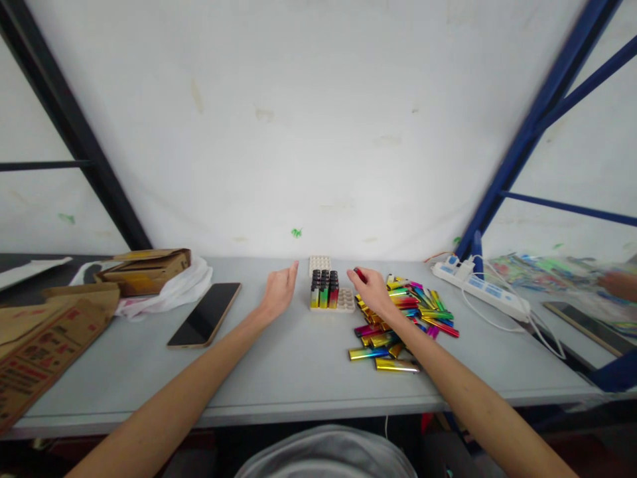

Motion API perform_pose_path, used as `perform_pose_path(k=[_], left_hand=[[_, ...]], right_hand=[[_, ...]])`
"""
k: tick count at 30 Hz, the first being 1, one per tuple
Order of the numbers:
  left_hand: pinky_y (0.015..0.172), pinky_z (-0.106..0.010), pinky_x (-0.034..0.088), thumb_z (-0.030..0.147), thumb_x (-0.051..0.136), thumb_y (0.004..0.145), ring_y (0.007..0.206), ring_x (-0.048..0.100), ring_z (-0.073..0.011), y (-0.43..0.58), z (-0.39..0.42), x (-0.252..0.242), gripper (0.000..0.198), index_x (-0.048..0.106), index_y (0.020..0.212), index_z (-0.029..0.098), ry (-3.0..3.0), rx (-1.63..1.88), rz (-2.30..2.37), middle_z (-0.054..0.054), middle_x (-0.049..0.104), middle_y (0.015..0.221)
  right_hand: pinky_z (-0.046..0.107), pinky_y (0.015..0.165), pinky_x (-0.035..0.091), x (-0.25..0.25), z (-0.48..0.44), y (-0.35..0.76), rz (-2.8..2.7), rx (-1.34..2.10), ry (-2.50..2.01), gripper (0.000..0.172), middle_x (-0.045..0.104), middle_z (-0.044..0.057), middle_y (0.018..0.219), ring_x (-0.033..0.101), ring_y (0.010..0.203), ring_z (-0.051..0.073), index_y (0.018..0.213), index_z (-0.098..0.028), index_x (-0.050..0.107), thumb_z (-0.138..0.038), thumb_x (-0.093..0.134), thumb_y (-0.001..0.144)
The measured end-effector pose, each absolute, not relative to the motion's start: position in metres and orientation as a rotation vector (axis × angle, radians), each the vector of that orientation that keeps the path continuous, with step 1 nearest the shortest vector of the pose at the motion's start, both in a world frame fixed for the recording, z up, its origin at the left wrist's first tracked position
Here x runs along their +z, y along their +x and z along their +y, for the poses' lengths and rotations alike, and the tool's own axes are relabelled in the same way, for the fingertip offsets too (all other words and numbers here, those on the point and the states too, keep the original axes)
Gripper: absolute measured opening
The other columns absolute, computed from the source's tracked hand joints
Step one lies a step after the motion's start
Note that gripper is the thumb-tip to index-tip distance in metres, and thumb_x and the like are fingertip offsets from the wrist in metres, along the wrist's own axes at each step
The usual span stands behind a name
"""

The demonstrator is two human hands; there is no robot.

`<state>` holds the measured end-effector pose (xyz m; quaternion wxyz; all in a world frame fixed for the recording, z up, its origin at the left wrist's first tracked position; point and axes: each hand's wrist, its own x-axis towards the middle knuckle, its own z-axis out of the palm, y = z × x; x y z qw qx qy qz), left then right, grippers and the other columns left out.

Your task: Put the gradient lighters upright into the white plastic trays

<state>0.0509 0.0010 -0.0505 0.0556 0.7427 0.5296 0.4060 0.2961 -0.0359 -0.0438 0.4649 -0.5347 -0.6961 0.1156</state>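
Observation:
My right hand (372,289) is closed, with a small red-and-dark piece (359,273) at its fingertips that looks like a lighter. It is just right of a white tray with round holes (346,302). Several lighters (324,292) with black tops and shiny gradient bodies stand upright in the tray's left part. To the tray's left, my left hand (279,291) is curled, its fingers pressed together; whatever it may hold is hidden. Under and around my right wrist lies a loose pile of shiny metallic lighter sleeves (382,340) in gold, red, green, blue and purple.
Behind the lighters is another white holed tray (320,263). A phone (205,315), an opened cardboard box (149,271) and a white plastic bag (200,277) lie left. On the right are a power strip (485,292) with cables, a blue frame (512,153) and another person's hand (620,284).

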Motion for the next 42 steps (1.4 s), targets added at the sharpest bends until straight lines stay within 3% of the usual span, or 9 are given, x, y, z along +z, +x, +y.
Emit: perform_pose_path(k=[5,9,15,18,21,24,28,37,42], left_hand=[[0.057,-0.028,0.030,0.046,0.024,0.101,0.051,0.045,-0.0138,0.049,-0.002,-0.043,0.056,0.039,0.053,0.022,2.250,1.306,1.532,0.001,0.044,0.049],[0.056,-0.028,0.030,0.050,0.024,0.100,0.047,0.042,-0.0123,0.052,-0.006,-0.042,0.061,0.038,0.048,0.022,2.214,1.252,1.496,0.001,0.041,0.045],[0.054,-0.030,0.023,0.050,0.027,0.097,0.045,0.033,-0.0120,0.055,-0.004,-0.043,0.061,0.029,0.043,0.024,2.190,1.269,1.552,0.003,0.027,0.043],[0.054,-0.031,0.020,0.050,0.027,0.096,0.045,0.028,-0.0116,0.054,-0.002,-0.040,0.059,0.026,0.043,0.024,2.192,1.276,1.571,0.003,0.025,0.044],[0.054,-0.031,0.019,0.051,0.026,0.095,0.045,0.026,-0.0113,0.054,-0.002,-0.038,0.058,0.025,0.044,0.024,2.212,1.255,1.552,0.004,0.023,0.045],[0.054,-0.031,0.019,0.053,0.026,0.095,0.046,0.023,-0.0110,0.055,-0.003,-0.038,0.058,0.025,0.044,0.023,2.263,1.219,1.505,0.004,0.020,0.047],[0.054,-0.029,0.021,0.055,0.026,0.094,0.048,0.023,-0.0111,0.058,-0.005,-0.039,0.058,0.026,0.045,0.023,2.316,1.161,1.433,0.004,0.022,0.047],[0.051,-0.028,0.022,0.061,0.024,0.095,0.047,0.030,-0.0110,0.055,-0.007,-0.040,0.061,0.024,0.047,0.023,2.192,1.171,1.429,0.004,0.024,0.045],[0.053,-0.026,0.035,0.063,0.029,0.096,0.053,0.042,-0.0136,0.047,-0.007,-0.035,0.055,0.047,0.066,0.020,2.049,1.242,1.299,0.004,0.042,0.054]], right_hand=[[0.026,0.056,0.022,-0.042,-0.037,0.296,-1.735,0.253,-1.344,0.036,0.034,-0.004,0.054,0.037,0.056,0.011,0.057,-0.020,0.039,-0.039,0.044,0.088],[0.026,0.058,0.028,-0.040,-0.039,0.297,-1.760,0.261,-1.313,0.041,0.042,-0.004,0.057,0.041,0.058,0.012,0.062,-0.020,0.044,-0.045,0.043,0.094],[0.026,0.063,0.043,-0.043,-0.035,0.301,-1.861,0.484,-1.165,0.040,0.061,0.002,0.080,0.056,0.067,0.015,0.097,-0.019,0.059,-0.052,0.036,0.099],[0.028,0.073,0.044,-0.044,-0.033,0.304,-1.938,0.257,-1.153,0.042,0.062,0.006,0.089,0.058,0.081,0.017,0.087,-0.018,0.061,-0.051,0.038,0.100],[0.028,0.069,0.040,-0.041,-0.033,0.306,-2.013,0.102,-1.227,0.045,0.059,0.002,0.071,0.054,0.069,0.016,0.075,-0.019,0.058,-0.050,0.038,0.101],[0.027,0.064,0.037,-0.040,-0.033,0.310,-2.043,0.162,-1.270,0.044,0.060,0.000,0.064,0.053,0.061,0.015,0.078,-0.019,0.059,-0.049,0.038,0.102],[0.027,0.070,0.039,-0.044,-0.028,0.311,-2.127,0.178,-1.245,0.040,0.068,0.004,0.078,0.060,0.071,0.017,0.084,-0.018,0.061,-0.045,0.039,0.102],[0.031,0.079,0.044,-0.051,-0.017,0.313,-2.291,0.074,-1.144,0.023,0.063,0.009,0.091,0.056,0.082,0.019,0.092,-0.016,0.056,-0.033,0.044,0.102],[0.033,0.081,0.045,-0.056,-0.011,0.315,-2.369,0.059,-1.160,0.021,0.063,0.010,0.093,0.057,0.085,0.020,0.093,-0.016,0.058,-0.032,0.047,0.100]])
